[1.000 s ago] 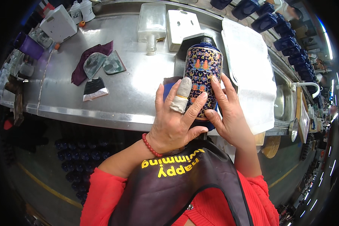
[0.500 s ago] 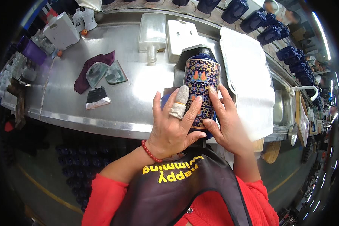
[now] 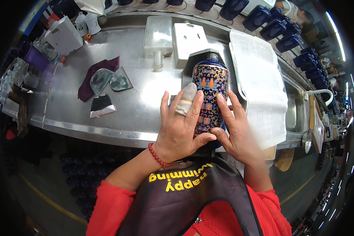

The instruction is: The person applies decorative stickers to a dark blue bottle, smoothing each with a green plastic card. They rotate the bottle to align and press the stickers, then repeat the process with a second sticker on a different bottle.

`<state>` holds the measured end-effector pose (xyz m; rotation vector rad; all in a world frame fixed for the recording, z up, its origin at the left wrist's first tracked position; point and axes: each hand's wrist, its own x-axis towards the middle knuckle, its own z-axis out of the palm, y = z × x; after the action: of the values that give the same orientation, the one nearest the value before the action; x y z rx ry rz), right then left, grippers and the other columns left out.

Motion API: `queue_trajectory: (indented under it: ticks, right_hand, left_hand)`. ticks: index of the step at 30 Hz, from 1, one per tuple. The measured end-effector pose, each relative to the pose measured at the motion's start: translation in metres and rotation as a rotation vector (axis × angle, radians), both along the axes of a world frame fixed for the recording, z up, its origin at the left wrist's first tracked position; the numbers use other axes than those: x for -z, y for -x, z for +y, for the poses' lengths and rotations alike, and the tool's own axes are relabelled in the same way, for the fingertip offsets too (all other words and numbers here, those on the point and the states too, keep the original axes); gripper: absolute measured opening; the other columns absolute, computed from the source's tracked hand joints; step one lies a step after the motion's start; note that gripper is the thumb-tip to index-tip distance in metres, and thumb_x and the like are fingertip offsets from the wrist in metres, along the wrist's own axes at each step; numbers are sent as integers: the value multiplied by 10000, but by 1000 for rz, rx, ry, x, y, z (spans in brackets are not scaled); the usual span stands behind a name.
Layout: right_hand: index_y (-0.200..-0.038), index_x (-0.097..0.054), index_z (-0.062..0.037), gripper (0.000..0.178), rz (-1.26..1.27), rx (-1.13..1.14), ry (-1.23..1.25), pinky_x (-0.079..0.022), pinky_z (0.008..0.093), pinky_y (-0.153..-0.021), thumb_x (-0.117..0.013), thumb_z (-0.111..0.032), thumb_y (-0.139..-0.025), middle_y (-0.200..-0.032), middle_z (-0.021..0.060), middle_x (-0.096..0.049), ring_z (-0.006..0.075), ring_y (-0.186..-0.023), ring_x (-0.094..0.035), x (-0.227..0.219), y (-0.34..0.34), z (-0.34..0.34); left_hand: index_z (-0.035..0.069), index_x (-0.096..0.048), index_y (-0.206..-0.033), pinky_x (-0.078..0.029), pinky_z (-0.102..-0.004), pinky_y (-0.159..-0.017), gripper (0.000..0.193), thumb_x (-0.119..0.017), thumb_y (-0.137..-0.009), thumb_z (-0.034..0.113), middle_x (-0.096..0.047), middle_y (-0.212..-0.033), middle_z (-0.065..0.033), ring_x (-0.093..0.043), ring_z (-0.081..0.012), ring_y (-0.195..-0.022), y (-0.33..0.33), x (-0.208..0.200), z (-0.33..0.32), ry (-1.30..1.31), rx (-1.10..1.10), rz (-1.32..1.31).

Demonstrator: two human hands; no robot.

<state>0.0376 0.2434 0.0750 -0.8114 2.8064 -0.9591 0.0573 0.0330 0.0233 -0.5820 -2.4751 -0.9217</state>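
Observation:
A dark blue bottle (image 3: 211, 78) with a dense colourful floral pattern lies with its neck pointing away from me, on a dark angular support (image 3: 191, 66). My left hand (image 3: 177, 128) rests along its left side with the fingers spread. A grey knitted cover (image 3: 189, 94) sits on one of its fingers, and a red bead bracelet (image 3: 157, 156) circles the wrist. On the right side, my right hand (image 3: 238, 135) lays its index finger and thumb on the patterned surface, fingers apart. Both hands partly hide the bottle's lower half.
A white sheet (image 3: 257, 86) covers the right of the metal worktop (image 3: 135, 106), beside a sink (image 3: 294, 112). Cloth scraps (image 3: 96, 84) and a dark scraper-like piece (image 3: 102, 106) lie left. A clear bottle (image 3: 158, 37) and white block (image 3: 189, 41) stand beyond; blue bottles (image 3: 259, 17) line the back.
The left fingers have shifted slightly up and left on the bottle, uncovering more of the pattern's lower part. The right hand stays nearly in place. The view has shifted a little.

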Motion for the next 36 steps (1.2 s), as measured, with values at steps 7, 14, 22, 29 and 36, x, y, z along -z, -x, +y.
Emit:
queue_trajectory:
  ticks: [7,14,22,29,36]
  right_hand:
    - [-1593,-363,-115,733,16,-6,41,-429,475,-1076,-692,-273,-958,-1603,286,-275,412,-1224,-511,6,-5,4]
    - [-1569,-423,-149,727,88,-28,14,-432,482,-1069,-733,-266,-922,-1595,295,-287,433,-1224,-513,12,-17,6]
    - [-1538,-483,-210,779,131,-43,-85,-437,501,-1054,-803,-206,-828,-1595,300,-275,459,-1229,-504,12,-38,5]
    - [-1530,-489,-210,789,147,-45,-97,-448,505,-1034,-814,-188,-811,-1586,299,-283,459,-1210,-509,10,-39,3]
    - [-1525,-494,-211,798,196,-32,-95,-462,501,-1008,-819,-178,-797,-1568,305,-301,451,-1180,-523,12,-40,-1]
  left_hand:
    - [-44,-267,-1588,-126,-690,-1163,1063,-502,-914,743,-398,-1541,-286,-376,-462,-1412,-20,13,-9,-59,75,-91]
    - [-11,-294,-1593,-91,-689,-1167,1027,-466,-929,753,-406,-1547,-282,-354,-458,-1441,-42,28,-7,-12,68,-54]
    - [2,-292,-1598,-88,-677,-1173,1017,-472,-927,744,-421,-1540,-272,-342,-462,-1456,-52,34,1,52,42,-1]
    - [-2,-285,-1599,-111,-688,-1167,1027,-509,-914,730,-417,-1536,-277,-338,-473,-1454,-53,31,2,51,40,-8]
    - [-41,-287,-1583,-127,-662,-1181,1031,-527,-921,711,-338,-1571,-327,-338,-490,-1450,-53,28,2,115,37,4]
